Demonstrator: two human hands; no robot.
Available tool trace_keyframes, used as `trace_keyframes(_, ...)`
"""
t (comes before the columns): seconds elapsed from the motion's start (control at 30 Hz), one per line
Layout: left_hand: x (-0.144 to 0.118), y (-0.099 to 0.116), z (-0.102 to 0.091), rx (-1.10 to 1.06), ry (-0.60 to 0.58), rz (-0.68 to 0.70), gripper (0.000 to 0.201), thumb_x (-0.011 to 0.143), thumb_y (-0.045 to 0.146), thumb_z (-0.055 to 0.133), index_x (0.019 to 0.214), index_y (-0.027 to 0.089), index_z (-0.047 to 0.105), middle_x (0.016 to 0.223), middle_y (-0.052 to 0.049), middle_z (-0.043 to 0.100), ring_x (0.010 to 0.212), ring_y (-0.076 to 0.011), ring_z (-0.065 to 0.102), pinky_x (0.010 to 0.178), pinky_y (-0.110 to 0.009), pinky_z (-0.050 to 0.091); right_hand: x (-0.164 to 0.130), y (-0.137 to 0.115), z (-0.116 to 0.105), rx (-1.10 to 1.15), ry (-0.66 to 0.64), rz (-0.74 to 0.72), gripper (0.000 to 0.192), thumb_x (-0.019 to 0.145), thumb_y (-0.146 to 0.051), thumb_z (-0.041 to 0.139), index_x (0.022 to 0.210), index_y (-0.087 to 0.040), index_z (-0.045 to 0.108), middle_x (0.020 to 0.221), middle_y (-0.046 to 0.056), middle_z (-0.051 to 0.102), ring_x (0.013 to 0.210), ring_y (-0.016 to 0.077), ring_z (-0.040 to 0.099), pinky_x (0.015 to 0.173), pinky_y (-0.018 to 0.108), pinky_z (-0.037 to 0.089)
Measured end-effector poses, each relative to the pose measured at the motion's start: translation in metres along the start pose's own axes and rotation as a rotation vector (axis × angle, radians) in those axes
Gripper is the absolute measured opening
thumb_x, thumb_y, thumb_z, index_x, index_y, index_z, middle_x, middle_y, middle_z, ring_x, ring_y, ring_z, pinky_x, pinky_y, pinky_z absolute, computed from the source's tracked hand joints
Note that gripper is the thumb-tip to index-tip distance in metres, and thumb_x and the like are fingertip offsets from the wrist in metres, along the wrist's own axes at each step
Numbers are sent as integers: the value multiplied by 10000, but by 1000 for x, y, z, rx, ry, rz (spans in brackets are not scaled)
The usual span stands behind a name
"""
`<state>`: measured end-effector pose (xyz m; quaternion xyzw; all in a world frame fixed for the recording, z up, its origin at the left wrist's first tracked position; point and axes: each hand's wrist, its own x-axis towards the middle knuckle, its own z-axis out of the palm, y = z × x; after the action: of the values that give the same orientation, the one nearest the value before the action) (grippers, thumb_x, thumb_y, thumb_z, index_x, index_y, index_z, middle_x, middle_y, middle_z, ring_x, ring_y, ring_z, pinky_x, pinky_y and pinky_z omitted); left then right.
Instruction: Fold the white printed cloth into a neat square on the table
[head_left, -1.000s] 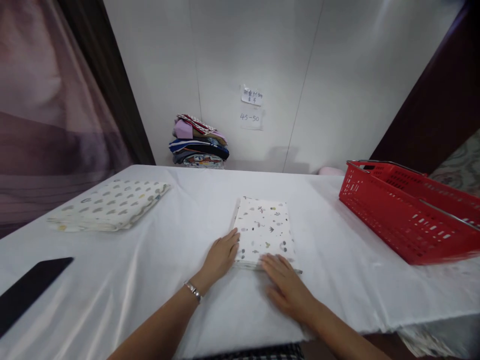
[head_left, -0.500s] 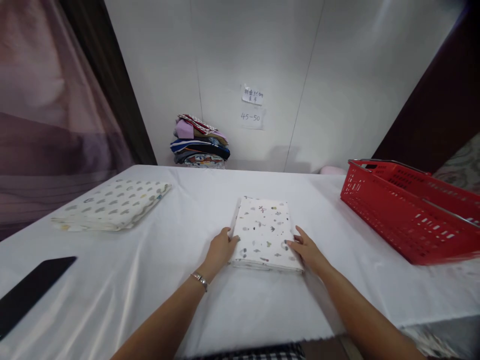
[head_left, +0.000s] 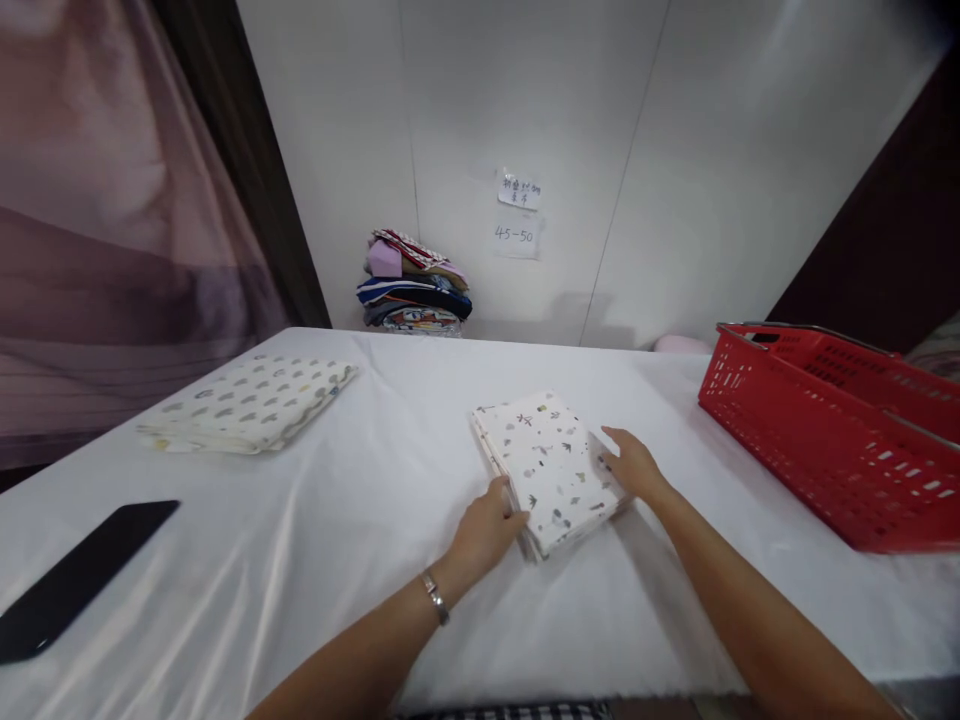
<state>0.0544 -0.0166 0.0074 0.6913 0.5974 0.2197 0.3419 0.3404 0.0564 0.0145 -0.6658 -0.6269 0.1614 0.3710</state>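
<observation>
Paper point(head_left: 516, 238) on the wall point(head_left: 330, 130) reads "45-50"; the label point(head_left: 519, 191) above is handwritten, its characters unclear

A table draped in glossy white fabric point(head_left: 412, 430) bears a red perforated plastic basket with metal handles point(head_left: 795, 440) at right and a flat black oblong slab point(head_left: 90, 575) at left. Beyond the far edge: a stack of multicoloured folded textiles point(head_left: 416, 290); a pale panelled wall point(head_left: 525, 90); a white handwritten paper label point(head_left: 516, 237), "45–50".

there is room to pass on the white table point(head_left: 420, 400) between the folded cloth point(head_left: 555, 460) and the cloud-print cloth point(head_left: 255, 400). the big red basket point(head_left: 795, 450) blocks the right side. a flat black thing point(head_left: 82, 580) lies in the way near left.
</observation>
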Motion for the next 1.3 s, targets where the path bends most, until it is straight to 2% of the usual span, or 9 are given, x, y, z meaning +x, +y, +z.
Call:
trace_keyframes(0.13, 27, -7, -25, 64, 181, 42, 352, 848, 364, 454, 1167, 227, 511, 829, -3, 652, 737, -154, 608, 660, -260, 445, -44, -41, 22, -151, -148, -307, 426, 849, -339, 468, 1250, -213, 535, 1333, 67, 499, 1279, 250, 383, 1082, 457, 271)
trace_keyframes(0.23, 62, -7, -37, 124, 314, 225, 300, 861, 297, 446, 1128, 206, 546, 1069, -45, 624, 994, -168, 570, 873, -282, 433, -89, -74, 51, -229, -357, -451, 473, 888, -389, 426, 1335, -235, 432, 1402, 66, 419, 1317, 263, 326, 1072, 521, 254)
trace_keyframes(0.37, 106, -12, -38, 322, 250, 373, 358, 845, 276, 489, 1189, 187, 532, 1358, -84, 461, 1289, -230, 351, 1071, -398, 271, -132, -93, 77, -341, -380, -646, 564, 844, -452, 512, 1332, -181, 435, 1441, 115, 343, 1344, 293, 260, 1086, 536, 208)
trace_keyframes(0.57, 142, -21, -46, 433, 213, 349, 271, 869, 280, 426, 1011, 201, 642, 1192, -78, 598, 1190, -228, 461, 1051, -383, 278, -142, -89, 75, -358, -367, -721, 496, 895, -350, 443, 1358, -180, 394, 1436, 81, 361, 1346, 251, 267, 1095, 477, 240)
trace_keyframes(0.73, 166, -15, -60, 398, 139, 103, 399, 832, 352, 477, 1170, 162, 569, 1293, -102, 529, 1213, -236, 441, 987, -315, 334, -141, -88, 80, -358, -354, -716, 449, 898, -233, 427, 1346, -217, 410, 1419, 55, 390, 1341, 239, 284, 1087, 472, 268)
trace_keyframes(0.87, 176, -16, -71, 378, 74, 6, 354, 818, 331, 467, 1097, 158, 600, 1145, -98, 629, 1050, -228, 561, 856, -290, 404, -142, -84, 83, -358, -344, -743, 455, 889, -157, 416, 1339, -219, 418, 1419, 49, 382, 1333, 239, 299, 1077, 479, 289)
trace_keyframes(1.0, 152, -32, -87, 372, 76, -53, 287, 798, 312, 480, 1001, 158, 611, 1075, -92, 651, 977, -217, 583, 772, -266, 409, -130, -64, 65, -339, -359, -809, 517, 897, -94, 339, 1385, -267, 332, 1408, 32, 398, 1314, 174, 338, 1077, 454, 296)
trace_keyframes(1.2, 41, -54, -97, 295, 24, -107, 329, 807, 487, 424, 809, 182, 548, 749, -29, 637, 701, -193, 586, 594, -281, 380, -100, -6, 10, -414, -307, -738, 621, 872, -19, 305, 1430, -277, 216, 1384, 35, 439, 1303, 176, 360, 1080, 502, 272)
trace_keyframes(1.3, 3, -46, -98, 362, -7, -97, 324, 815, 489, 409, 790, 196, 545, 722, -22, 633, 677, -202, 584, 575, -296, 377, -98, -5, -6, -398, -341, -688, 620, 851, -45, 364, 1414, -284, 267, 1372, 26, 460, 1295, 196, 374, 1087, 516, 253)
